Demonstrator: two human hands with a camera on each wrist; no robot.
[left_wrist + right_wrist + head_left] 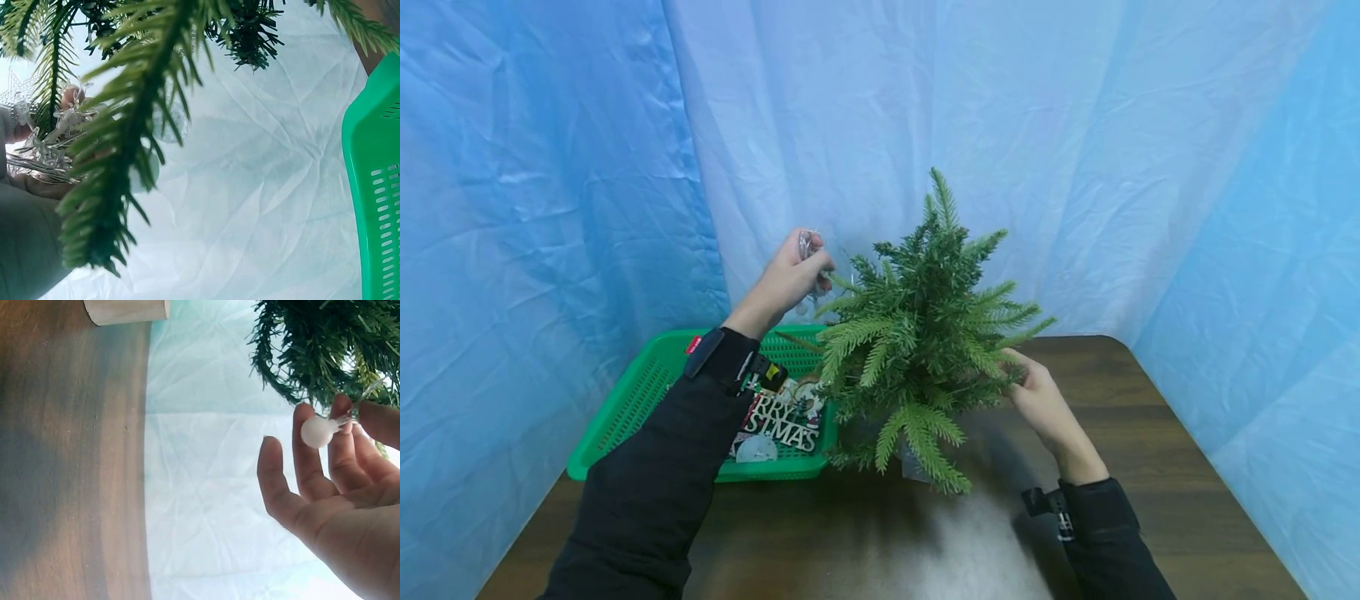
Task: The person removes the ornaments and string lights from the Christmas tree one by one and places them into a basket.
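A small artificial Christmas tree (pixel 925 308) stands upright on the table. At its left side my left hand (pixel 790 271) grips a bunched coil of clear wire string lights (pixel 50 153), with a pale round bulb (pixel 172 122) hanging beyond a branch in the left wrist view. On the tree's other side my right hand (pixel 1037 396) pinches the wire of a small white ball bulb (pixel 317 432) between thumb and fingers, close under the green needles. Branches partly cover the left fingers in the left wrist view.
A green plastic basket (pixel 647 379) sits behind and left of the tree, holding a "Merry Christmas" sign (pixel 786 421) and other ornaments. Part of a pale wooden base (pixel 128 309) shows in the right wrist view. Blue curtains (pixel 1000 108) surround the dark wooden table (pixel 1120 408).
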